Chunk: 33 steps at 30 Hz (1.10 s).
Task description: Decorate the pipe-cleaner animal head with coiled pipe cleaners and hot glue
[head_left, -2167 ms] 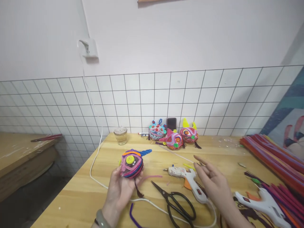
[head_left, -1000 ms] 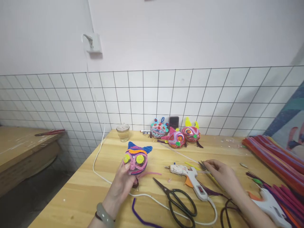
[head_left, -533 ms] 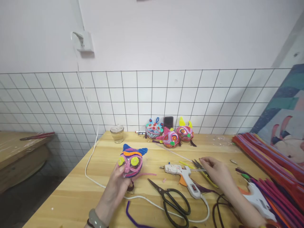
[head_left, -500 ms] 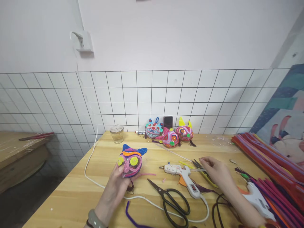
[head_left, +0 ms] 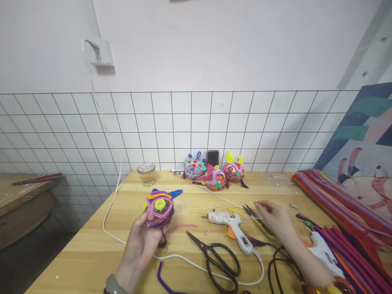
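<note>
My left hand [head_left: 142, 239] is closed round a decorated ball-shaped animal head [head_left: 161, 208], covered in pink, purple and orange fuzzy strips, with yellow round eyes, blue ears and a dark tassel below. The head sits tilted above the table. My right hand [head_left: 272, 216] has its fingers pinched together beside a pointed tool with yellow and black handles [head_left: 260, 222]; whatever is between the fingertips, if anything, is not visible. Left of that tool lies a white glue gun [head_left: 231, 224] with an orange trigger. Black-handled scissors [head_left: 214, 257] rest open in front of it.
Three finished-looking heads [head_left: 216, 177] stand along the tiled wall, near a lidded glass [head_left: 146, 173]. Fuzzy stems [head_left: 339, 212] are heaped on the right by a second glue gun [head_left: 326, 251]. A white cord [head_left: 180, 256] crosses the table; a purple stem [head_left: 163, 279] lies in front.
My left hand has turned the animal head, so its face points more to the left and its ears look lower. The right hand stays by the yellow-handled tool; the whole view has shifted slightly.
</note>
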Each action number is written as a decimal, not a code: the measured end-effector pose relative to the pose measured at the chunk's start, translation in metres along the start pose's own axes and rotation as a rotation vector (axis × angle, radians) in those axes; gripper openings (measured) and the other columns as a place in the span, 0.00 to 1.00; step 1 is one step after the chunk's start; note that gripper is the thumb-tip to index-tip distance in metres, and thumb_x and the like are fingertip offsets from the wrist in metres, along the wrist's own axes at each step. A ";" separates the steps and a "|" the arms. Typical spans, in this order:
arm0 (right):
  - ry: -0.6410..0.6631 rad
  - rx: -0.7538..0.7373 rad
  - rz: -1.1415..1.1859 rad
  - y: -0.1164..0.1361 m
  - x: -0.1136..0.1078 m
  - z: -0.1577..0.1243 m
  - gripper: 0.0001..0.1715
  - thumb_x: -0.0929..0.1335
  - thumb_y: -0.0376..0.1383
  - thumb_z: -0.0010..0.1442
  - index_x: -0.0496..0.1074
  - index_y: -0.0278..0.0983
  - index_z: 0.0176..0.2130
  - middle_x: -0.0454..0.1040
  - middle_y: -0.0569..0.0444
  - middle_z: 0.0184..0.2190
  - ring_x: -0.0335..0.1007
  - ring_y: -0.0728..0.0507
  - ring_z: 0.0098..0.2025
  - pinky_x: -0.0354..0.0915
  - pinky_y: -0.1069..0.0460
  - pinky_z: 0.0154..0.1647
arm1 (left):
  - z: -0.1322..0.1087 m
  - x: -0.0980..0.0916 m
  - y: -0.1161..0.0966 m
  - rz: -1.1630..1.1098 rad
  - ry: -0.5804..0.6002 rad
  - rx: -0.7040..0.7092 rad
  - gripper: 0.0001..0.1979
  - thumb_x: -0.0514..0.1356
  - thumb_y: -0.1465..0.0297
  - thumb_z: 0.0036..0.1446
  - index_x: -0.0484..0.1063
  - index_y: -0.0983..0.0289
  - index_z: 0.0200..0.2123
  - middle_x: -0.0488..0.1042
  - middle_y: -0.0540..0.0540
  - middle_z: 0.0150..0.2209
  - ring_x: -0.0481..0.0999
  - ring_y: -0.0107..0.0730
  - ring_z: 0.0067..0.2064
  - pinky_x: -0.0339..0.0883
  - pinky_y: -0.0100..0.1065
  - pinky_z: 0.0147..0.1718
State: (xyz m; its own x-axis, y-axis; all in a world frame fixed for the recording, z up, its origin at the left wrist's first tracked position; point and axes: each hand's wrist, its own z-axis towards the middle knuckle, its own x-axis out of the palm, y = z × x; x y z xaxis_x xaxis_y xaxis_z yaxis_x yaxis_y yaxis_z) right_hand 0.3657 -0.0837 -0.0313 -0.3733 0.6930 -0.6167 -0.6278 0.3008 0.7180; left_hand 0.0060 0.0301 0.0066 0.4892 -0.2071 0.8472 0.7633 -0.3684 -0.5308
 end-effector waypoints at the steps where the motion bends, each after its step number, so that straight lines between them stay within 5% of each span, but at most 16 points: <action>1: -0.004 0.001 0.005 0.001 0.000 0.000 0.19 0.65 0.49 0.50 0.76 0.38 0.28 0.81 0.48 0.26 0.77 0.35 0.30 0.66 0.47 0.29 | 0.000 0.000 -0.001 -0.008 0.000 -0.004 0.13 0.59 0.68 0.53 0.75 0.63 0.43 0.80 0.61 0.41 0.78 0.47 0.43 0.74 0.44 0.41; 12: -0.103 0.101 0.159 0.018 -0.022 0.001 0.18 0.69 0.50 0.44 0.75 0.38 0.24 0.78 0.50 0.21 0.73 0.37 0.26 0.62 0.49 0.27 | 0.002 -0.002 -0.003 0.009 -0.032 0.017 0.15 0.62 0.67 0.49 0.75 0.64 0.42 0.80 0.63 0.42 0.78 0.53 0.43 0.75 0.47 0.38; 20: -0.090 0.162 0.498 0.025 -0.037 0.004 0.22 0.72 0.51 0.43 0.73 0.34 0.25 0.58 0.64 0.12 0.50 0.53 0.14 0.46 0.54 0.16 | 0.003 0.003 -0.006 0.022 -0.115 0.065 0.19 0.58 0.69 0.50 0.73 0.66 0.46 0.79 0.67 0.43 0.79 0.53 0.42 0.76 0.47 0.36; 28: -0.211 0.031 0.821 0.085 -0.093 -0.026 0.25 0.65 0.49 0.57 0.58 0.40 0.17 0.48 0.66 0.10 0.41 0.53 0.14 0.45 0.54 0.17 | 0.004 0.002 -0.009 0.068 -0.127 0.076 0.19 0.57 0.65 0.52 0.72 0.65 0.48 0.79 0.67 0.43 0.79 0.56 0.41 0.77 0.49 0.33; 33: -0.138 -0.097 1.014 0.111 -0.107 -0.061 0.26 0.66 0.42 0.60 0.61 0.39 0.15 0.52 0.62 0.09 0.44 0.52 0.14 0.45 0.52 0.17 | 0.005 0.001 -0.008 0.044 -0.134 0.068 0.18 0.59 0.67 0.51 0.73 0.64 0.45 0.79 0.66 0.43 0.79 0.55 0.43 0.77 0.48 0.35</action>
State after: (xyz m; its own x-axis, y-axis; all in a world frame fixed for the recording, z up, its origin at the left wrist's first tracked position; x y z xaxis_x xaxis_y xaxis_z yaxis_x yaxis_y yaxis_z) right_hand 0.2939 -0.1643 0.0950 -0.6808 0.6626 0.3124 -0.1155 -0.5182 0.8474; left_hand 0.0025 0.0372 0.0112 0.5716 -0.0969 0.8148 0.7642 -0.2989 -0.5716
